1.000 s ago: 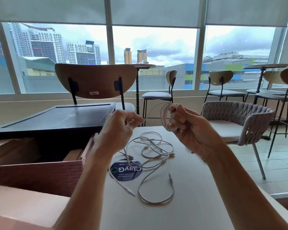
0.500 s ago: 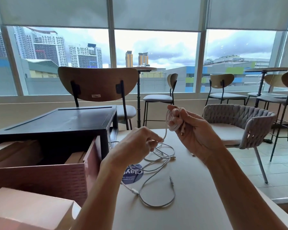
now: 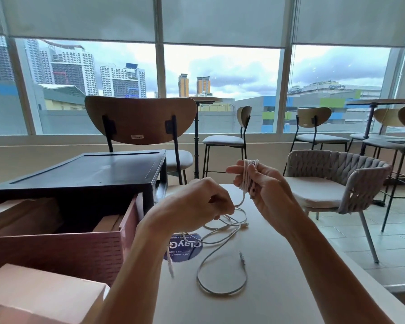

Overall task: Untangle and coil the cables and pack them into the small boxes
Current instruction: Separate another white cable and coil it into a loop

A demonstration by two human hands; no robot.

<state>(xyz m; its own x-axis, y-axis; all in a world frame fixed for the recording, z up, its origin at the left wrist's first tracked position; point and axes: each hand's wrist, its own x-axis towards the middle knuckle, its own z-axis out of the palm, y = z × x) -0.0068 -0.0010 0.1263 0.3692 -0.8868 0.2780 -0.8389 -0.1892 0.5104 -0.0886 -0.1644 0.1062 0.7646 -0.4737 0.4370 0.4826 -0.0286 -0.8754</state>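
Note:
My right hand [image 3: 262,190] is raised above the table and holds a white cable coil [image 3: 249,174] wound in several turns round its fingers. A strand runs down from the coil to my left hand [image 3: 197,204], which pinches it just above the table. Below both hands, loose white cables [image 3: 222,232] lie tangled on the white table [image 3: 278,277], one loop [image 3: 220,279] reaching toward me. A small pale cardboard box [image 3: 40,293] sits at the bottom left.
A reddish-brown open box [image 3: 56,249] with wooden pieces inside stands at the left, a black cabinet [image 3: 84,171] behind it. A blue round sticker [image 3: 185,249] lies on the table. A woven grey chair [image 3: 341,178] is to the right, other chairs by the window.
My left hand has dropped from beside the coil to the table and back toward it, feeding cable. The coil on my right hand has gained turns and the loose tangle has shrunk.

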